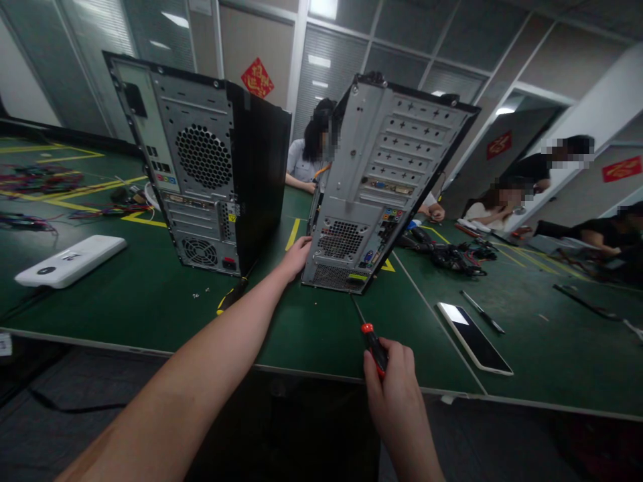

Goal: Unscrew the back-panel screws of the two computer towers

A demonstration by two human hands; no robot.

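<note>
Two computer towers stand on the green table with their back panels toward me. At the lower left edge of the right computer tower (346,214), my left hand (298,259) holds its side, with the fingertips partly hidden by the case. My right hand (394,381) is closed around the red and black handle of a screwdriver (374,348). The screwdriver's thin shaft points up toward the bottom of that tower's back, its tip close to the lower edge; whether it touches I cannot tell. The left computer tower (201,167) is beside it, untouched.
Another black and yellow screwdriver (232,296) and small screws (201,293) lie by the left tower. A white device (70,261) is far left. A phone (475,338), a pen (482,312) and black cables (452,254) lie right. Several people sit across the table.
</note>
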